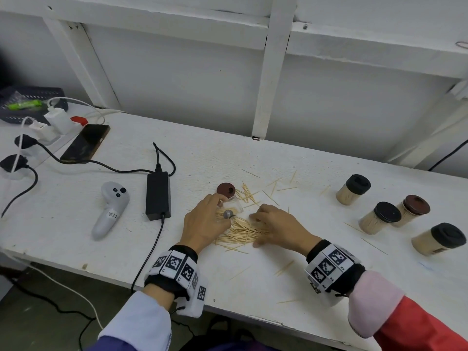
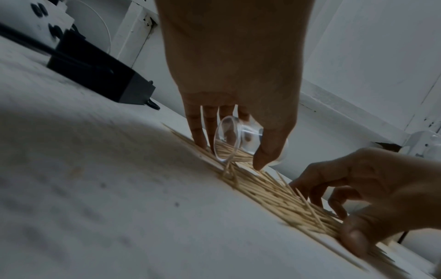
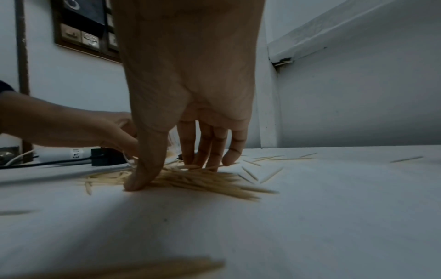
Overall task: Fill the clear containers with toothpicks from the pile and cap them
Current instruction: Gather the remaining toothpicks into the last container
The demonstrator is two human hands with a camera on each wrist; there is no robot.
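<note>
A pile of toothpicks lies mid-table. My left hand grips a clear container tipped on its side at the pile's far edge. In the left wrist view the left hand has thumb and fingers around the container, whose mouth touches the toothpicks. A brown cap sits just behind it. My right hand presses its fingertips and thumb onto the pile. In the right wrist view the right hand has its fingers spread over the toothpicks.
Several filled, capped containers stand at the right, one lying down. Loose toothpicks scatter around the pile. To the left are a black power adapter, a white controller, a phone and cables. The table's front edge is close.
</note>
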